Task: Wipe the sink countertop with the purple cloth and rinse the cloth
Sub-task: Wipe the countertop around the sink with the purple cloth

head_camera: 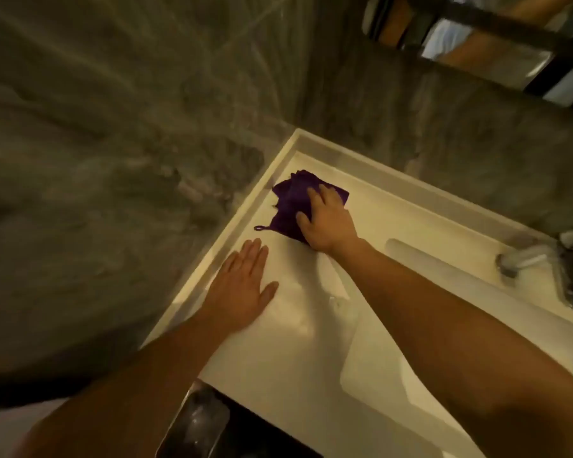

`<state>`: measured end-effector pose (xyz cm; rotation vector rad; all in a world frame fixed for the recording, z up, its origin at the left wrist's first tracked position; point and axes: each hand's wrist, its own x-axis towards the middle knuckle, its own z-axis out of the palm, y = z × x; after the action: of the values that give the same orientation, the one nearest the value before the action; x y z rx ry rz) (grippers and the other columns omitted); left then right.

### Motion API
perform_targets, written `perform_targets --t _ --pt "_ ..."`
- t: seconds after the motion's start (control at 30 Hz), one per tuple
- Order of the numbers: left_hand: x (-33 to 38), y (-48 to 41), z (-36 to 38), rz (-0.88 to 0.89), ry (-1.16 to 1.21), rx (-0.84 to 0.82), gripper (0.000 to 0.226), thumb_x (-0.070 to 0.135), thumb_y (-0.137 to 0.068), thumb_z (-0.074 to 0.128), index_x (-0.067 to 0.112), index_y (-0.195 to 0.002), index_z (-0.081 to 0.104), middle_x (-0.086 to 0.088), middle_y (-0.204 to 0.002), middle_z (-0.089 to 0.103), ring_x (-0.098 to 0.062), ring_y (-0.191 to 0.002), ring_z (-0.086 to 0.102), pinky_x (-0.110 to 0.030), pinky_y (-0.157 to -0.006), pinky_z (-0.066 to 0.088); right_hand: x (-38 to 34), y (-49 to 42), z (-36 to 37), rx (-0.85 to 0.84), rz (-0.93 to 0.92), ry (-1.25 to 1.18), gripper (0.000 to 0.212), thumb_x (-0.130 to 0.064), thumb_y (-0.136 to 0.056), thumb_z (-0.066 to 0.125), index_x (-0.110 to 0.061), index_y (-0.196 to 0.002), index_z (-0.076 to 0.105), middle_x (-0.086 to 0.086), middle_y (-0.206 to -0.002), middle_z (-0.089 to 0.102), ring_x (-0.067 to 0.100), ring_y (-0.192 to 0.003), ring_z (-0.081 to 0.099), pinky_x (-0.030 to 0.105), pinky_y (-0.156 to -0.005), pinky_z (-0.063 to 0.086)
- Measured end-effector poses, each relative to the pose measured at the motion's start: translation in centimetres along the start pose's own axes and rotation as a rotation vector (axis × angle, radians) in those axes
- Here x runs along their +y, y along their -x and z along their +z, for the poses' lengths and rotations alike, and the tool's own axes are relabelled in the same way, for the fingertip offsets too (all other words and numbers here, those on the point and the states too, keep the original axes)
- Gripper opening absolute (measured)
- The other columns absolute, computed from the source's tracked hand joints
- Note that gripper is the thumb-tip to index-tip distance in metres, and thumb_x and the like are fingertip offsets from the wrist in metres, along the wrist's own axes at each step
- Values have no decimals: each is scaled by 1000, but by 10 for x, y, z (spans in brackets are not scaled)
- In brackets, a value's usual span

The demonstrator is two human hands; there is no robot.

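Head view, dim warm light, some blur. Purple cloth (291, 206) lies bunched on the white sink countertop (298, 352), close to the far left corner where the raised rim meets the grey marbled wall (113, 160). A small hanging loop (260, 228) sticks out from the cloth's near left edge onto the bare counter.

Right hand (328, 223): palm down on the cloth, fingers spread and pressing on it, not curled around it. Forearm crosses over the basin (377, 375).

Left hand (245, 285): flat and open, fingers extended, resting on the counter beside the left rim, near the cloth but apart from it; holds nothing.

Chrome faucet (556, 269) stands at the right edge, behind the basin, well apart from both hands
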<state>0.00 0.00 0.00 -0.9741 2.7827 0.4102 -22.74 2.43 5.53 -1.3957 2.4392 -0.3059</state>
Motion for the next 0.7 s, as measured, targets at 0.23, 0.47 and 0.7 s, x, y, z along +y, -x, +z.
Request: perform_targets --t 0.23,0.47,0.7 --pt "-8 -6 11 -22 10 70 79 60 -98 21 19 -165 10 -5 -174 13 -21 -161 9 -48 -130 14 -16 -55 42 -6 99 33 83 -67 -101 29 -20 -166 10 9 -175 2 29 -161 -5 49 -128 4" --pt "-11 -11 16 -25 -27 71 78 59 -97 30 17 -163 23 -7 -170 27 -23 -158 23 -51 -126 26 2 -53 60 61 115 31 86 -79 -94 22 -35 -165 2 3 -175 -4 25 -160 -12 53 -128 -5" --pt "-13 -11 17 -11 -61 62 78 60 -97 24 17 -163 25 -6 -170 27 -23 -158 23 -47 -128 20 58 -57 38 48 274 -3 72 -80 -94 8 -52 -160 3 -1 -175 -9 29 -159 -17 60 -125 -10"
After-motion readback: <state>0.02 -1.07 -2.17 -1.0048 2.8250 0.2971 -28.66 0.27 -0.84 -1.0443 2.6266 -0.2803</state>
